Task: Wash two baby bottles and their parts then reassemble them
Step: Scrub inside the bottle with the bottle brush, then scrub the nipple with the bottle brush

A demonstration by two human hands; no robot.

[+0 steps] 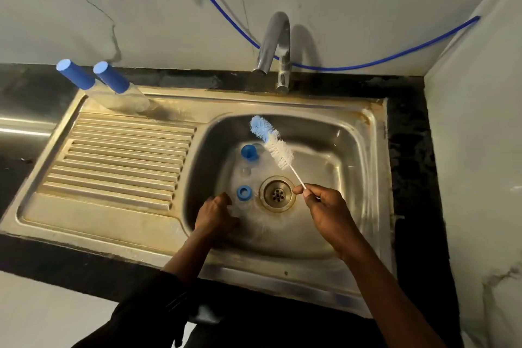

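Observation:
Two clear baby bottles with blue caps stand side by side at the back left of the steel sink: one (82,79) and the other (118,83). Down in the basin (333,150) lie a blue cap (249,152), a small clear nipple (245,172) and a blue screw ring (243,193). My left hand (214,215) curls around a clear, hard-to-see piece at the basin's left side, seemingly a bottle body. My right hand (324,206) pinches the thin white handle of a bottle brush (271,144), whose blue and white bristles point up and away over the basin.
The drain (277,193) sits between my hands. A curved chrome tap (278,48) rises at the back, with no water visible. A ribbed drainboard (118,155) fills the left half. A blue hose (381,61) runs along the wall. Dark counter surrounds the sink.

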